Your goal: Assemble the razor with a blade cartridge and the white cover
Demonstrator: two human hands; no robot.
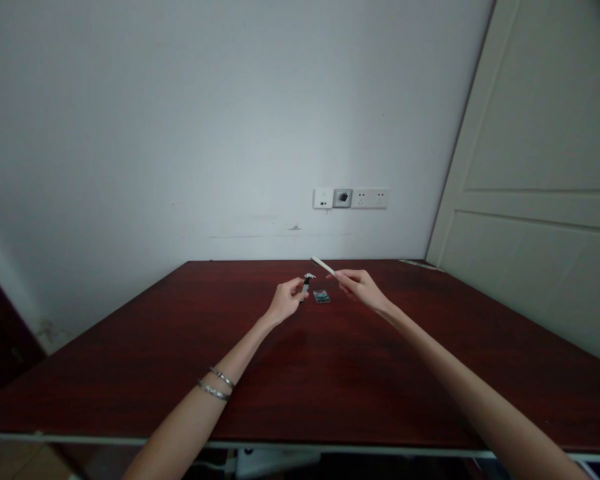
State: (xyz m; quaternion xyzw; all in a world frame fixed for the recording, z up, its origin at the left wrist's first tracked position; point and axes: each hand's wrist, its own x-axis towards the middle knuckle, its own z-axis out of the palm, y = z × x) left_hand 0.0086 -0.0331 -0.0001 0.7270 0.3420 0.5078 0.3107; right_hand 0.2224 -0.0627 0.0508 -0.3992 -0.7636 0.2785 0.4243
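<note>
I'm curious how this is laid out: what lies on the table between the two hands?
The head view shows a small, partly teal case on the table between the left hand and the right hand. Finer detail is unclear.

Bare left forearm point(247, 353) and bare right forearm point(445, 360) converged toward the dark-red wooden table's point(130, 360) far edge, left hand point(286, 301) and right hand point(361, 288) both pinching.

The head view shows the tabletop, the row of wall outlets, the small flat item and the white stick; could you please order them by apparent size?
1. Tabletop
2. Row of wall outlets
3. Small flat item and white stick, unranked: the stick looks longer, the item broader.
</note>
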